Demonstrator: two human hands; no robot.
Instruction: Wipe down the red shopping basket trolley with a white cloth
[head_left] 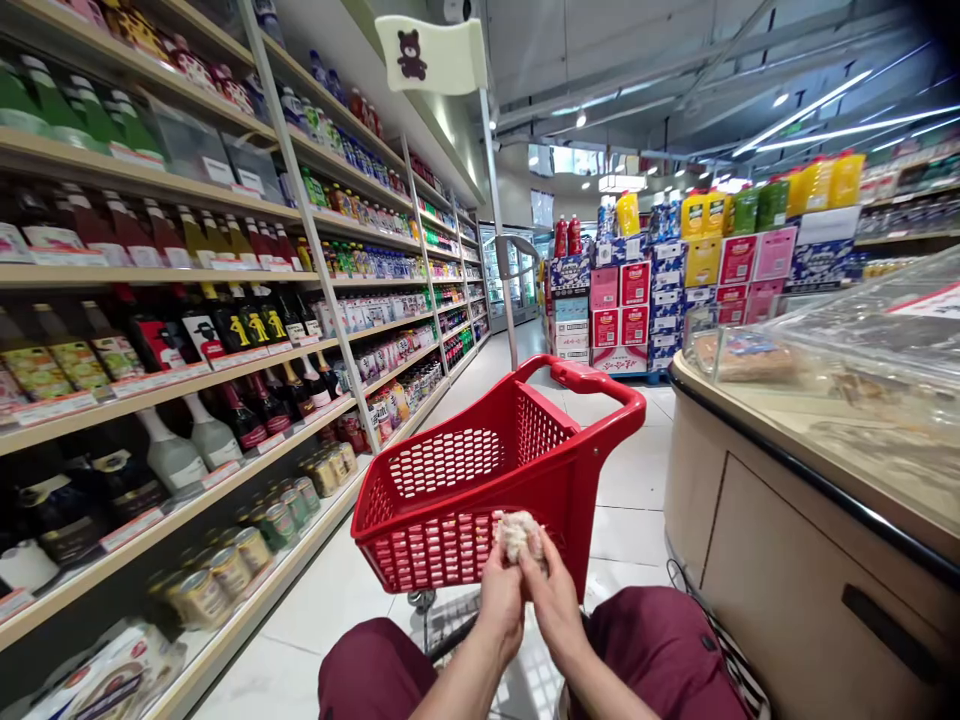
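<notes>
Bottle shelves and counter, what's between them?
In the head view, a red cart stands on white floor; before it, the left hand and right hand hold a whitish thing.

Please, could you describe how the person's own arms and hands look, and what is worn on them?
The left hand and the right hand wear no gloves. Both forearms are bare as far as they show, with no sleeve, watch or bracelet visible.
</notes>
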